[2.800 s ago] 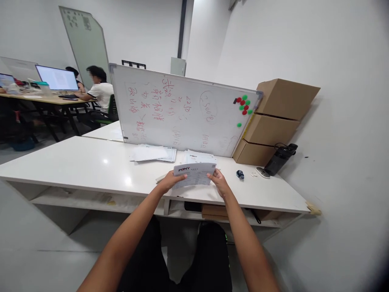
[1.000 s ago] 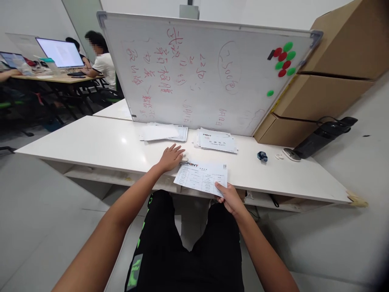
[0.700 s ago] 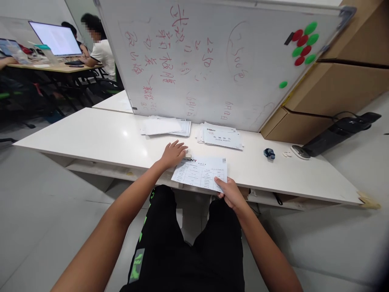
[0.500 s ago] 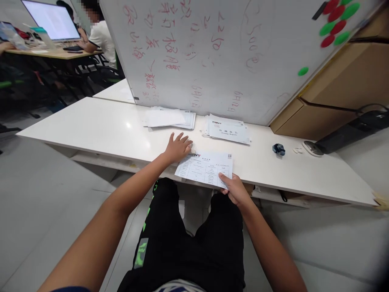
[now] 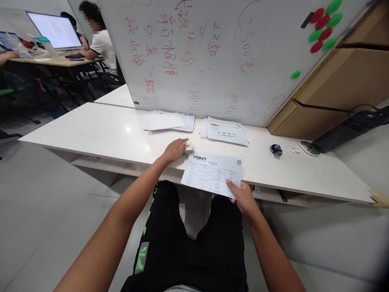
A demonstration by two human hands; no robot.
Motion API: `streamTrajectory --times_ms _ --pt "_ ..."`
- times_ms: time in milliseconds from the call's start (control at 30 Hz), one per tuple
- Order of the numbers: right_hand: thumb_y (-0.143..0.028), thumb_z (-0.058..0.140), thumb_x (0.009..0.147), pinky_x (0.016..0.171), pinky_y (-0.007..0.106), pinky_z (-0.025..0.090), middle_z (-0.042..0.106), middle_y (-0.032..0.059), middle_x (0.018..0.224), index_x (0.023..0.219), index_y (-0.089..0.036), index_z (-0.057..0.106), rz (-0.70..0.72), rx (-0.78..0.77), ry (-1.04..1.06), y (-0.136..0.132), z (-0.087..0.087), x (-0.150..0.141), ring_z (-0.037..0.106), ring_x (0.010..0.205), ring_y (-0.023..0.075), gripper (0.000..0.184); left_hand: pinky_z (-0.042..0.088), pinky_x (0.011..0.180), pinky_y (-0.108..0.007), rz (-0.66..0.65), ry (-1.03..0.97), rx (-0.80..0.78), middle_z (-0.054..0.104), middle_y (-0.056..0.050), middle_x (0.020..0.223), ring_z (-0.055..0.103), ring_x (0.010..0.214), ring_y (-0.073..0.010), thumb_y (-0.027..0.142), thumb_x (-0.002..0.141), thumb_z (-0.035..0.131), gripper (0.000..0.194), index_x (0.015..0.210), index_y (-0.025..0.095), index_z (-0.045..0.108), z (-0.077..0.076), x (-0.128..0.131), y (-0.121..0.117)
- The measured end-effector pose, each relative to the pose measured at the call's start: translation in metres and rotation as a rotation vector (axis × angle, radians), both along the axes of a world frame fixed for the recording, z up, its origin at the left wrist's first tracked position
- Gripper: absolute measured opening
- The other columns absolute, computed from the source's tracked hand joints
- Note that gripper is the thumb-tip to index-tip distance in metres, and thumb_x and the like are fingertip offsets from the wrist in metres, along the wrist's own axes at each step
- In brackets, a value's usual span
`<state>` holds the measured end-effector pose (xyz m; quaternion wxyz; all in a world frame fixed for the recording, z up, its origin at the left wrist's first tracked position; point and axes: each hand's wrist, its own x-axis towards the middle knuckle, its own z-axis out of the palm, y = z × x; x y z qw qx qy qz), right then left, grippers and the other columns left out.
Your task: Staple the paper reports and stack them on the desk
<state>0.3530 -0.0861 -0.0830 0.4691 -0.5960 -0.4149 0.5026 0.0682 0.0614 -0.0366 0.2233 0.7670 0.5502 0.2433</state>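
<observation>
My left hand [image 5: 175, 149] lies over a small pale stapler [image 5: 189, 150] near the desk's front edge. Its fingers are together and point right along the stapler's far side; the thumb is hidden, and only one end of the stapler shows. In my right hand [image 5: 241, 194] is a printed form sheet [image 5: 211, 174] with a PONY logo and a table. My thumb presses on top of its lower right corner, with the fingers underneath. The sheet hangs over the desk edge above my lap, its upper left corner just beside the stapler. Whether it is one sheet or several, I cannot tell.
Two paper stacks, left [image 5: 168, 121] and right [image 5: 226, 132], lie before a whiteboard [image 5: 219, 52]. Rightward are a small dark blue object [image 5: 276, 150], a white piece [image 5: 294, 150], a black cylinder [image 5: 337, 132] and cardboard boxes [image 5: 322, 113]. A person [image 5: 103, 48] sits at another desk.
The sheet in my right hand has moved right and slightly toward me, away from the stapler. My left hand's spread fingers have come together, and more of the stapler shows.
</observation>
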Motion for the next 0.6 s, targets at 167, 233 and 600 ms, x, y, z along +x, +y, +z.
streamTrajectory --times_ms 167,233,600 --pt "-0.052 0.072 0.071 0.027 0.023 0.033 0.064 0.0053 0.065 0.09 -0.014 0.067 -0.065 -0.015 -0.025 -0.023 0.001 0.035 0.045 0.039 0.0101 0.042 0.032 0.109 -0.037 -0.024 0.103 0.045 0.051 -0.004 0.141 0.043 0.132 -0.0248 0.038 0.094 0.026 0.052 0.137 0.018 0.05 -0.002 0.006 0.002" --pt "-0.052 0.073 0.071 0.027 0.023 0.035 0.065 0.0057 0.066 0.091 -0.015 0.067 -0.07 -0.013 -0.037 -0.028 0.001 0.043 0.046 0.04 0.0102 0.043 0.034 0.107 -0.036 -0.019 0.118 0.05 0.051 -0.003 0.141 0.044 0.131 -0.0238 0.038 0.095 0.025 0.052 0.137 0.018 0.05 -0.003 0.006 0.002" --pt "-0.053 0.075 0.068 0.027 0.022 0.038 0.067 0.0061 0.068 0.095 -0.011 0.067 -0.044 -0.065 -0.073 -0.03 -0.006 0.034 0.05 0.04 0.0111 0.051 0.04 0.101 -0.034 -0.001 0.176 0.073 0.057 -0.001 0.136 0.05 0.125 -0.0216 0.038 0.096 0.023 0.05 0.132 0.021 0.054 -0.003 0.007 0.0"
